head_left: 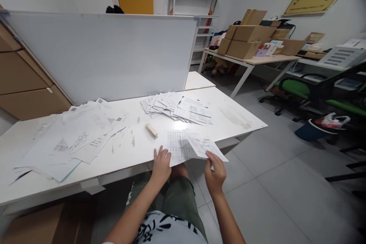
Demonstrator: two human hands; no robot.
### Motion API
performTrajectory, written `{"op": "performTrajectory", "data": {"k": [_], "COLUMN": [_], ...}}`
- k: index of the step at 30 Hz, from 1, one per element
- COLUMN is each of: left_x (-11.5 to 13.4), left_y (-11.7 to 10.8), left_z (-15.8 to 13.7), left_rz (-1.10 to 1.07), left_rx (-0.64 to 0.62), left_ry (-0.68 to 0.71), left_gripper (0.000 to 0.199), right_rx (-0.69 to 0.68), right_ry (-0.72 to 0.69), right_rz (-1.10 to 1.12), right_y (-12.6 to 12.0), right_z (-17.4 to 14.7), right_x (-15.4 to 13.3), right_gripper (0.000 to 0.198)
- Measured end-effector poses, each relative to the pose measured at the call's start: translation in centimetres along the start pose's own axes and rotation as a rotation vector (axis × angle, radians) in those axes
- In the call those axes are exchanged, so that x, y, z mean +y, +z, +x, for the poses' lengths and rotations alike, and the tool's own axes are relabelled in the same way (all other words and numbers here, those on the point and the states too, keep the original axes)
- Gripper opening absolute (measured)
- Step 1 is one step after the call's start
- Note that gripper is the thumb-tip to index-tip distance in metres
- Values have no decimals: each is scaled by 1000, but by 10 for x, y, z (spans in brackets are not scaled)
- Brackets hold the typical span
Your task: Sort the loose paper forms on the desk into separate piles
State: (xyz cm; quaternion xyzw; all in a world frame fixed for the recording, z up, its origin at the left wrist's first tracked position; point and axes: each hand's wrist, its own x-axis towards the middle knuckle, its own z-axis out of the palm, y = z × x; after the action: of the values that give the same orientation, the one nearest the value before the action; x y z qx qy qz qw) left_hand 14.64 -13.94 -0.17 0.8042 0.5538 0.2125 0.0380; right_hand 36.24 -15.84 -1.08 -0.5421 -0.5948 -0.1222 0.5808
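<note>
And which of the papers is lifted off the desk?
The paper pinched in the right hand, tilted up at the desk's front edge; the left pile and far pile lie on the tabletop.

Our gridded sheet and raised printed piece, at the front edge of the table.
We see the sheet white, mostly flat, its near corner just over that edge; the piece, also white, tilts up across the sheet's right side and reaches beyond the edge. We cannot tell whether both are one folded page.
</note>
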Motion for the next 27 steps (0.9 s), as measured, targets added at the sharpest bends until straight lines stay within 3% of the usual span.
{"op": "performTrajectory", "data": {"k": [8,12,16,21,24,27], "left_x": [-3,-9,-14,-18,-16,-11], "left_y": [8,10,7,6,7,7], "left_z": [6,4,5,5,2,7], "left_rz": [-118,-126,-115,-126,-80,-40], "left_rx": [30,52,81,104,80,14], "left_ry": [35,72,78,113,120,138], "left_gripper": [53,47,28,26,31,44], "right_rx": [-605,-728,-746,-685,-514,-284], "right_ry": [-191,-153,-172,-243,-246,-157], "right_rz": [-52,-141,-222,-232,-156,-87], "right_y": [34,32,30,27,17,-1], "right_z": [2,4,8,13,19,27], "right_x": [-12,-9,3,26,36,35], "right_gripper": [39,48,47,43,41,38]}}
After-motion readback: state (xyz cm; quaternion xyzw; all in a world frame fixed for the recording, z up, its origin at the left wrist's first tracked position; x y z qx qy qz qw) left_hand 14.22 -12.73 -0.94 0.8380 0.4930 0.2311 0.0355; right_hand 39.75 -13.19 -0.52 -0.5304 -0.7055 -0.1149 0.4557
